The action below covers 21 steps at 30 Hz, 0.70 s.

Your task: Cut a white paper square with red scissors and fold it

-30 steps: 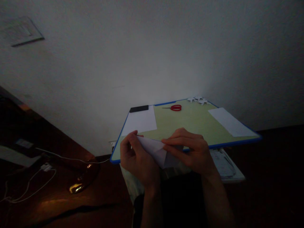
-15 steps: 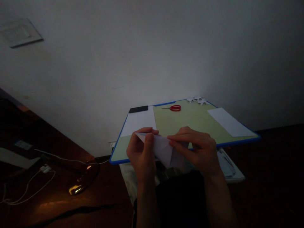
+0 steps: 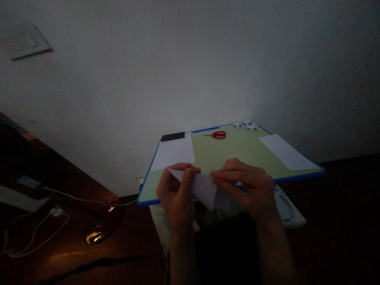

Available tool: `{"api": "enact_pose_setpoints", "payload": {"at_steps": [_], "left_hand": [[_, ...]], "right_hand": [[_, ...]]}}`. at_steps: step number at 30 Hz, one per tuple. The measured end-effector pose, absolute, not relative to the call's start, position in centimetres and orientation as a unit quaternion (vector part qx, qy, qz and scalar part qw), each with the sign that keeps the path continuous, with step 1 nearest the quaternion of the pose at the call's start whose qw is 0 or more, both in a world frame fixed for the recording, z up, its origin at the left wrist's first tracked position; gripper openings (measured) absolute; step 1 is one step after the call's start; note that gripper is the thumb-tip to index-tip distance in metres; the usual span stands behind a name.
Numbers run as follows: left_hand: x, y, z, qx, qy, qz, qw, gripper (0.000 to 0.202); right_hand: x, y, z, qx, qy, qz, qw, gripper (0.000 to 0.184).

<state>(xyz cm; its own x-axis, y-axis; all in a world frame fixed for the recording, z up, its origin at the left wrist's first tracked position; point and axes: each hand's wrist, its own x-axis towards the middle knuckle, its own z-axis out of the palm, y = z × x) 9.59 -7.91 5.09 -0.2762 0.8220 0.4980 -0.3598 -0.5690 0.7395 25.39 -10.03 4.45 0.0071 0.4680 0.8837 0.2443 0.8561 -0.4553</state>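
Observation:
My left hand and my right hand hold a folded white sheet of paper between them, just above the near edge of a green board with a blue rim. The left thumb and fingers pinch the paper's left corner. The right fingers press along its right flap. The paper forms a downward-pointing triangle between the hands.
On the board lie red-handled scissors, a white sheet at the left, a white strip at the right, small paper cutouts and a black object. White cables run over the dark wooden surface at the left.
My left hand shifted right and up, and its thumb now pinches the paper's top left corner. The right hand moved slightly right. The paper sits higher than a second ago.

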Motion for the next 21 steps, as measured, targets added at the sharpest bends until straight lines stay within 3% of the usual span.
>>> {"api": "enact_pose_setpoints", "payload": {"at_steps": [11, 16, 21], "left_hand": [[9.34, -8.25, 4.88, 0.483, 0.257, 0.748, 0.375, 0.013], [8.76, -8.26, 4.74, 0.503, 0.258, 0.742, 0.36, 0.026], [8.99, -8.64, 5.11, 0.486, 0.259, 0.74, 0.386, 0.026]], "right_hand": [[25.73, -10.43, 4.5, -0.262, -0.713, 0.1, 0.643, 0.027], [25.91, -10.4, 4.27, -0.259, -0.709, 0.097, 0.649, 0.03], [25.95, -10.31, 4.4, -0.262, -0.71, 0.071, 0.649, 0.031]]}}
